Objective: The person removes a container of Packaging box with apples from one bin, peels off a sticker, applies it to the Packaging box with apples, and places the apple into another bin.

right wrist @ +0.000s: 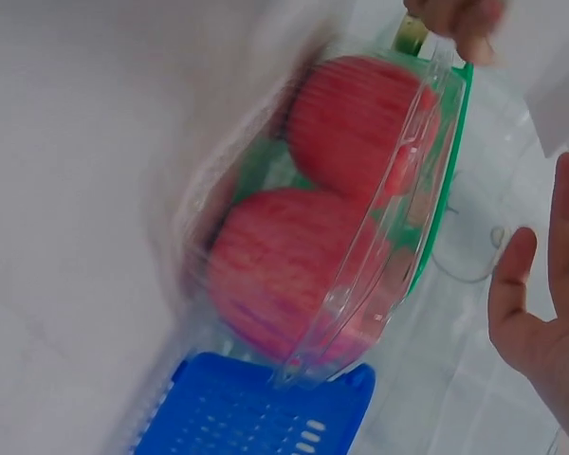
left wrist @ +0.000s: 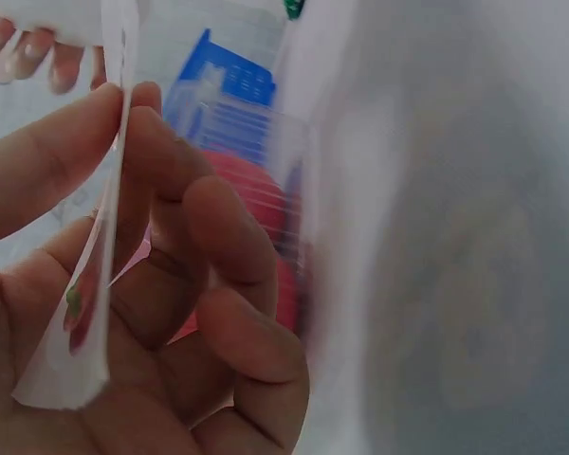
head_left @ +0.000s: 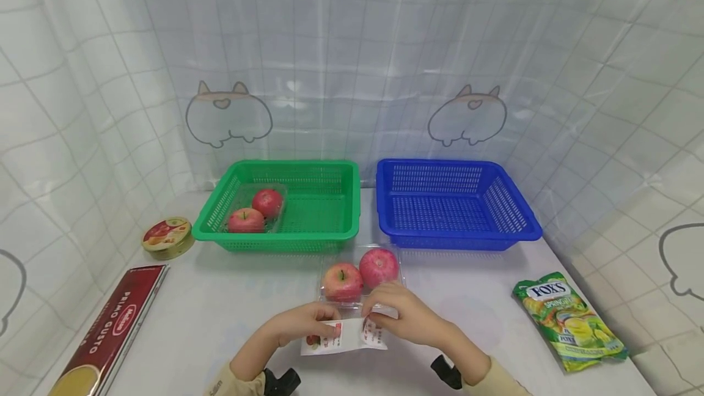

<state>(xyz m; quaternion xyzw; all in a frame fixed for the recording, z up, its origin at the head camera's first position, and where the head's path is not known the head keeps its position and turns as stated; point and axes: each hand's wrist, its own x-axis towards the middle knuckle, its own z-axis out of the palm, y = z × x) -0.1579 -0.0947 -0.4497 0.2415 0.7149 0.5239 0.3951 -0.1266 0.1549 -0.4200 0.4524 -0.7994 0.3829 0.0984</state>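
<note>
My left hand (head_left: 301,326) pinches the left part of a white paper label (head_left: 352,336) with red print and a small fruit picture. In the left wrist view the label (left wrist: 95,351) stands edge-on between thumb and fingers. The right hand (head_left: 409,318) pinches the label's right part at a crease. In the right wrist view some of its fingers are cut off by the frame edge. Just beyond both hands lies a clear plastic clamshell box (head_left: 403,274) with two red apples (head_left: 343,282) inside. The label is held in front of the box, above the table.
A green basket (head_left: 286,237) holds another clear box with two apples (head_left: 246,220). Beside it stands a blue basket (head_left: 462,241). A round tin (head_left: 167,238) and a long dark red packet (head_left: 112,329) lie left; a green Fox's candy bag (head_left: 569,321) lies right.
</note>
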